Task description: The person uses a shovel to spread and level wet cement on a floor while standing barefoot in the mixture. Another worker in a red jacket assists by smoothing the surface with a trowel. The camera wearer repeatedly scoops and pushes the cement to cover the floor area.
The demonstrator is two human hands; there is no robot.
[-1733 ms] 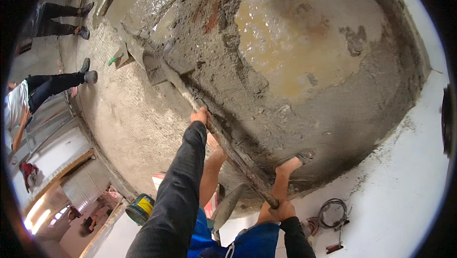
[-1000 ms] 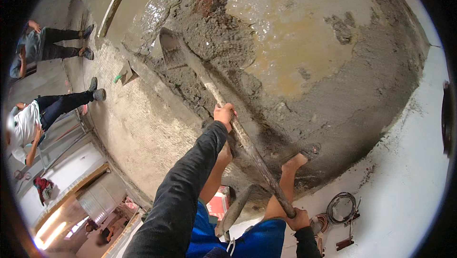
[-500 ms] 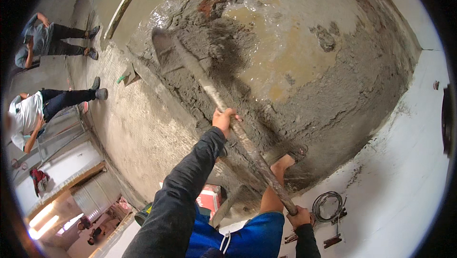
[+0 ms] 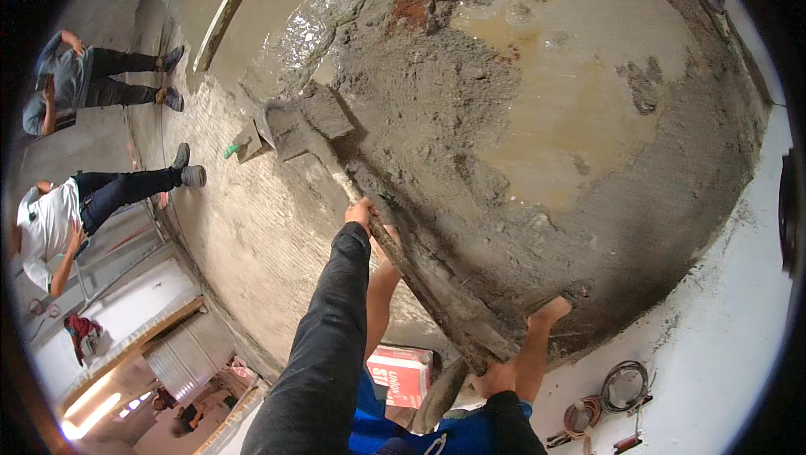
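A mortar-caked shovel (image 4: 411, 283) lies slantwise before me, its blade (image 4: 287, 129) at the far left edge of the wet mortar (image 4: 437, 111). My left hand (image 4: 361, 213) is closed round the middle of the handle. Lower down, at the handle's near end, my right hand (image 4: 494, 379) is closed too, its fingers partly hidden. Grey mortar lies at the blade; I cannot tell how much rests on it. Just left of the blade is a trowel (image 4: 250, 143) with a green handle.
A yellowish puddle (image 4: 537, 128) spreads over the mortar. My bare foot (image 4: 554, 312) stands at its near edge. A red and white bag (image 4: 403, 375) lies by my legs. Two people (image 4: 92, 77) stand at the left. Coiled cable (image 4: 625, 386) lies by the white wall (image 4: 714, 321).
The shovel blade has moved from over the mortar toward its left edge, beside the trowel. Both hands still grip the handle, and the view has shifted slightly.
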